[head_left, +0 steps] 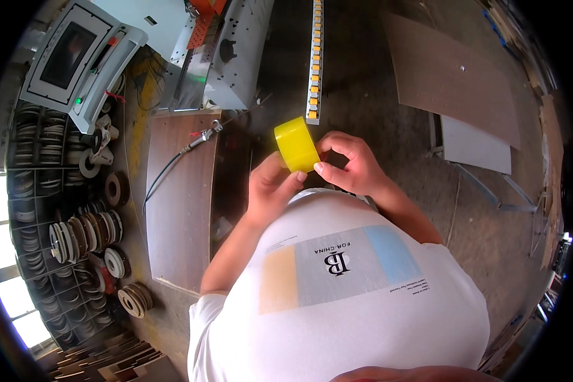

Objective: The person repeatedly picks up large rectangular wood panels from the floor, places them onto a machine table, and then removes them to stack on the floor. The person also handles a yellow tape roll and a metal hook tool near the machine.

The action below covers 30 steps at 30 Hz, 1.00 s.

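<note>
A yellow roll, glossy like tape, is up in the air just in front of the wearer's white shirt. From here I see the left grip pinching its lower left edge, while the right grip has thumb and forefinger closed on the right rim. Beyond the roll runs a strip of yellow rollers. Off to the left, a hose nozzle lies over a wood-grained board, and farther out stand racked coils.
</note>
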Available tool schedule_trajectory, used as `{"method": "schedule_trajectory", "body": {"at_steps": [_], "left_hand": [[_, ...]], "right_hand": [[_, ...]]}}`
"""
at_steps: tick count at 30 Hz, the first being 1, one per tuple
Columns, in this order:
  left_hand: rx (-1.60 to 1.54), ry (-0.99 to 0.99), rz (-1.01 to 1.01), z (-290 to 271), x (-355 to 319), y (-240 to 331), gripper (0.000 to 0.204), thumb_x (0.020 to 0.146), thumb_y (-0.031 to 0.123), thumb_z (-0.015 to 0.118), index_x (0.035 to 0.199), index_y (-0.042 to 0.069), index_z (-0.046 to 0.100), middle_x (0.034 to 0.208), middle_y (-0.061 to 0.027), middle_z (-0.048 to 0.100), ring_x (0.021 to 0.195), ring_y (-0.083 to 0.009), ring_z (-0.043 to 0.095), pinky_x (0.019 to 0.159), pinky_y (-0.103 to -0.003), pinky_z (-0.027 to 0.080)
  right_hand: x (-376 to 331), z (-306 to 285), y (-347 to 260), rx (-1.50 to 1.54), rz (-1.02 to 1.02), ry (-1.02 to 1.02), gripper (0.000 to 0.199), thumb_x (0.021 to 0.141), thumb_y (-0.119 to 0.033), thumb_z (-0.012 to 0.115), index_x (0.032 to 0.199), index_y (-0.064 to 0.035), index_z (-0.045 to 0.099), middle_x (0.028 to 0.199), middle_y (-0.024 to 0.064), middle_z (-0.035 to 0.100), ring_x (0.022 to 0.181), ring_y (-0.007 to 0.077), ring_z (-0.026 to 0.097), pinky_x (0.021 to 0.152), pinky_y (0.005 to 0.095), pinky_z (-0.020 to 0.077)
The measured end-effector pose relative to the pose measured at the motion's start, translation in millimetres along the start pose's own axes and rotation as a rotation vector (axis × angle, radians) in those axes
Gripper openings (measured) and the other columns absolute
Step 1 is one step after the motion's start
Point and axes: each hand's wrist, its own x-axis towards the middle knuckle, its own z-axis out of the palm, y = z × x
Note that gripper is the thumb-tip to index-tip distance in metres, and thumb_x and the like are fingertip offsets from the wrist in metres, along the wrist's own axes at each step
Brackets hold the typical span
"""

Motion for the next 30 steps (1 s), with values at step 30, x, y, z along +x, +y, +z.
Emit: {"method": "schedule_trajectory", "body": {"at_steps": [30], "left_hand": [[0.504,-0.063,0.311,-22.0,4.3,-6.9,0.028,0.084,0.001,0.077,0.111,0.005,0.072,0.103,-0.0109,0.071,0.09,-0.0238,0.07,0.08,-0.031,0.054]], "right_hand": [[2.0,27.2,1.7,0.415,0.272,0.11,0.014,0.089,-0.01,0.066,0.1,-0.0017,0.068,0.09,0.0048,0.066,0.084,0.0128,0.062,0.082,0.0304,0.0505]]}}
